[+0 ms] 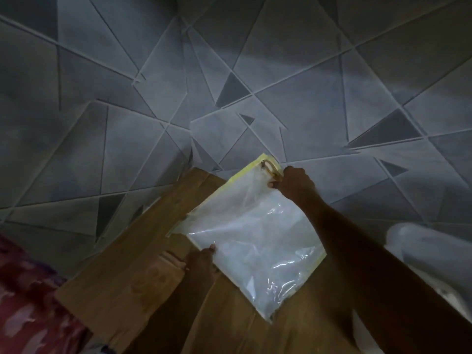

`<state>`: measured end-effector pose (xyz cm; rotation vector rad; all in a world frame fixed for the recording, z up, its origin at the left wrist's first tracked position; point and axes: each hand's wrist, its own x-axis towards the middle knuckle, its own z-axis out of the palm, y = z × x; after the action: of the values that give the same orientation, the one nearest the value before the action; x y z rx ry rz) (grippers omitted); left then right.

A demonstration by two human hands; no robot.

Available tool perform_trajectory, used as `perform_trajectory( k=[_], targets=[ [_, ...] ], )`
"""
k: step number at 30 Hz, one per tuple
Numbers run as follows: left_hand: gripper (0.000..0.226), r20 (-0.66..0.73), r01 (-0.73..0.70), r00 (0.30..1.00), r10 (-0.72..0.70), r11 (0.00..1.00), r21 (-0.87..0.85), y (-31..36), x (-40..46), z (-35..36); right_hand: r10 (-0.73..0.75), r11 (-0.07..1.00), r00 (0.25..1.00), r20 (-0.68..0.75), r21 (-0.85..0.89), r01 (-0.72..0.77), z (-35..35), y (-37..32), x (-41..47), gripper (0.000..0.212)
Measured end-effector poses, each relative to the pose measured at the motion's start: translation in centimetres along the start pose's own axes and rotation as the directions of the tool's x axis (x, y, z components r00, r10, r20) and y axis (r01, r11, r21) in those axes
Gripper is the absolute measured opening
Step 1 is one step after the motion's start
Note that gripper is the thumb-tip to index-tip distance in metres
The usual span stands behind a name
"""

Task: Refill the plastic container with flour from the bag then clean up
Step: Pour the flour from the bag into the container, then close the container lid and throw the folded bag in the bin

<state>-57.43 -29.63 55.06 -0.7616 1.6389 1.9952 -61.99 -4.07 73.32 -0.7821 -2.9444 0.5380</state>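
Right hand (296, 183) has its grip clamped on the far corner of a large clear plastic bag with yellow edging (255, 241), fingers curled around a small tan loop handle there. Left hand (200, 260) pinches the bag's near left edge, thumb lying on top of the plastic. Held between the two hands, the bag is tilted over a flat sheet of brown cardboard (122, 272) spread on a grey tiled floor with a triangle pattern (127, 98). Its plastic is glossy and crumpled, and whitish, pale contents show through it. Dim lighting darkens the scene. Red patterned cloth (25, 302) lies at the near left. Something pale and rounded (419, 241) sits at the right, partly hidden behind the right forearm.
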Motion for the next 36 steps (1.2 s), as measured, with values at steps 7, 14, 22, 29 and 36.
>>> perform_trajectory(
  k=[7,14,22,29,36],
  targets=[
    [0.076,0.082,0.13,0.989,-0.126,0.991,-0.04,-1.5,2.3,-1.2,-0.107,0.976,0.994,0.029,-0.188,0.111,8.0,-0.4,1.9,0.054],
    [0.02,0.004,-0.003,1.0,0.002,0.99,0.144,-2.9,2.8,-1.7,-0.069,0.995,0.993,0.101,0.078,0.061,14.3,0.8,3.1,0.063],
    [0.02,-0.094,-0.027,0.995,0.044,0.984,0.179,-4.1,4.1,-1.0,-0.039,0.977,0.967,0.251,0.214,-0.016,18.7,2.5,1.9,0.079],
    [0.057,0.013,0.038,0.999,-0.044,0.957,0.289,-4.7,3.7,-1.5,-0.013,0.994,0.956,0.292,0.109,-0.02,21.8,6.9,-4.5,0.067],
    [0.04,-0.126,-0.114,0.955,0.27,0.722,0.682,-4.2,-2.6,-0.9,0.052,0.868,0.999,-0.002,0.494,-0.044,17.7,6.3,-11.5,0.038]
  ],
)
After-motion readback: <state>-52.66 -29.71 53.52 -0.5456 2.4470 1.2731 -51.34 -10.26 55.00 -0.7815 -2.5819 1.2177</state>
